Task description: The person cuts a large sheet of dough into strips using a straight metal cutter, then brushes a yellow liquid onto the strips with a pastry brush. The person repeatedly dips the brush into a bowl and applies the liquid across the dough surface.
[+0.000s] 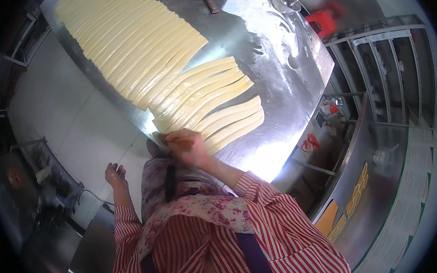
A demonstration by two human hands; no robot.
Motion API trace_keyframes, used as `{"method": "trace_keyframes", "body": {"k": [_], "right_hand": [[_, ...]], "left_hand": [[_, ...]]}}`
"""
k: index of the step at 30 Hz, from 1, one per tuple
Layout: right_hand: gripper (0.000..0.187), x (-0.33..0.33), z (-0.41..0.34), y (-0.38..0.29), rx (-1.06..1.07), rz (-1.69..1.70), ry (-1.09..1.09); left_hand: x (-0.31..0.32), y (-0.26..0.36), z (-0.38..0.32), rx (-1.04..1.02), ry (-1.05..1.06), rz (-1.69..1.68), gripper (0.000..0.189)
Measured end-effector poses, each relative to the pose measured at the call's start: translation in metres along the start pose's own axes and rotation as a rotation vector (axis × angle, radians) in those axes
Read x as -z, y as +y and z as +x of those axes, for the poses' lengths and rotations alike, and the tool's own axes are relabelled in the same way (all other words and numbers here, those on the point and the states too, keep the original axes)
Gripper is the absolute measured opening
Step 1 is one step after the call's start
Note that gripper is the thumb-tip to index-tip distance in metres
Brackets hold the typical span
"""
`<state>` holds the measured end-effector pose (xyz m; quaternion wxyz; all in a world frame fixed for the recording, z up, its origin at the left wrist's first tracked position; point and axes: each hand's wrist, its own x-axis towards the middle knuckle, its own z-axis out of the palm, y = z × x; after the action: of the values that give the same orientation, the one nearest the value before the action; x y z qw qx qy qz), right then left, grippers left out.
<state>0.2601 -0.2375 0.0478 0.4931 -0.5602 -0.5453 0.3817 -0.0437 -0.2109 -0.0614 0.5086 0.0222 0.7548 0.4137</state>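
Observation:
Long strips of pale dough lie side by side across the steel table, many with a glossy surface. A few curved strips at the near end look duller. My right hand is at the table's near left edge, over the ends of the nearest strips. Its fingers are closed round a brownish handle, perhaps of a brush; the tool's far end is blurred and partly hidden. Off the table to the left, my left hand hangs over the floor with its fingers loosely curled and holds nothing.
A wooden-handled knife, white flour and a clear bowl are at the table's far side. Beyond stands a red plastic object near a metal rack. A steel cabinet is at the lower left.

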Motion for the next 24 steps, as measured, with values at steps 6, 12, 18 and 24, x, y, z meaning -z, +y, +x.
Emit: {"method": "trace_keyframes", "body": {"k": [6, 12, 18, 24], "right_hand": [[0.023, 0.219, 0.047, 0.079, 0.137, -0.254, 0.425], [0.014, 0.231, 0.07, 0.039, -0.201, -0.426, 0.653], [0.015, 0.231, 0.069, 0.04, -0.186, -0.388, 0.652], [0.019, 0.23, 0.062, 0.041, -0.307, -0.324, 0.757]], "left_hand": [[0.006, -0.002, -0.003, -0.006, 0.019, 0.017, 0.052], [0.013, -0.016, -0.005, 0.019, 0.037, 0.026, 0.052], [0.006, -0.015, -0.012, 0.003, 0.009, 0.016, 0.054], [-0.001, -0.007, -0.01, 0.017, 0.015, 0.032, 0.053]]}}
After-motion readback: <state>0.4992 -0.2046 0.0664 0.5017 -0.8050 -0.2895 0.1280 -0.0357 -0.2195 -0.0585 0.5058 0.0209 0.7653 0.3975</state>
